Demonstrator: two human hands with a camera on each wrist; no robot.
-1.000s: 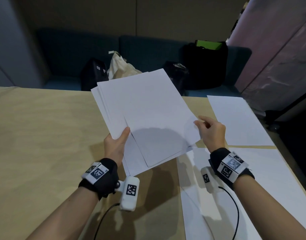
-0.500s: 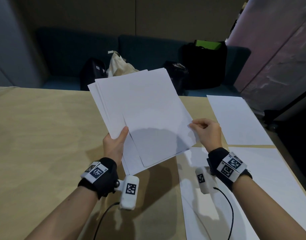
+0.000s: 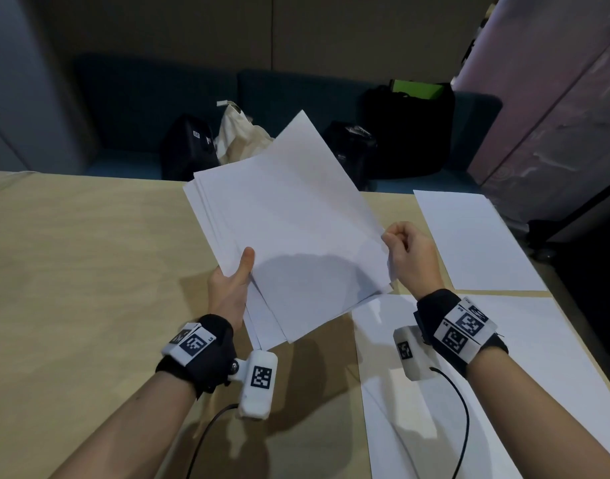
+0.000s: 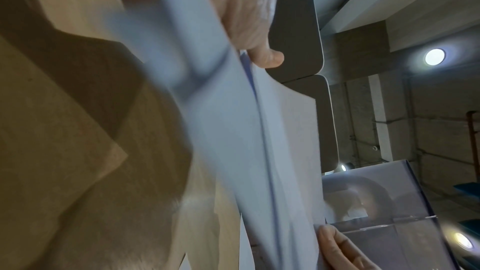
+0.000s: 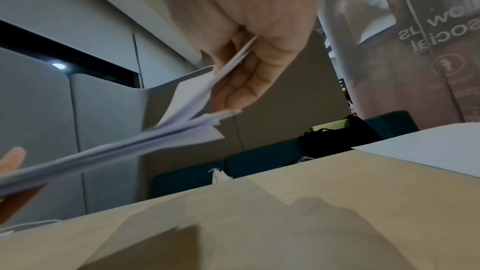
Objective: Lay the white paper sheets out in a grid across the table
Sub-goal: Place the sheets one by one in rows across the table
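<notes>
My left hand (image 3: 232, 281) grips a fanned stack of white paper sheets (image 3: 234, 216) above the wooden table (image 3: 82, 271), thumb on top. The top sheet (image 3: 307, 219) is skewed clockwise, its far corner raised. My right hand (image 3: 405, 252) pinches this top sheet at its right edge. In the right wrist view the right hand's fingers (image 5: 241, 89) pinch the lifted sheet (image 5: 192, 98) above the stack (image 5: 109, 151). The left wrist view shows the stack (image 4: 233, 130) edge-on under the left thumb (image 4: 267, 59). Two sheets lie flat at the right: one far (image 3: 469, 236), one near (image 3: 504, 392).
Beyond the table's far edge a dark blue sofa (image 3: 141, 108) holds black bags (image 3: 407, 129) and a cream tote (image 3: 237, 133). A cable (image 3: 466, 426) runs from the right wrist camera across the near sheet. The table's left half is bare wood.
The right hand closed on the top sheet's right edge and lifted it, turning it so its far corner now sticks up above the stack. The left hand kept its grip.
</notes>
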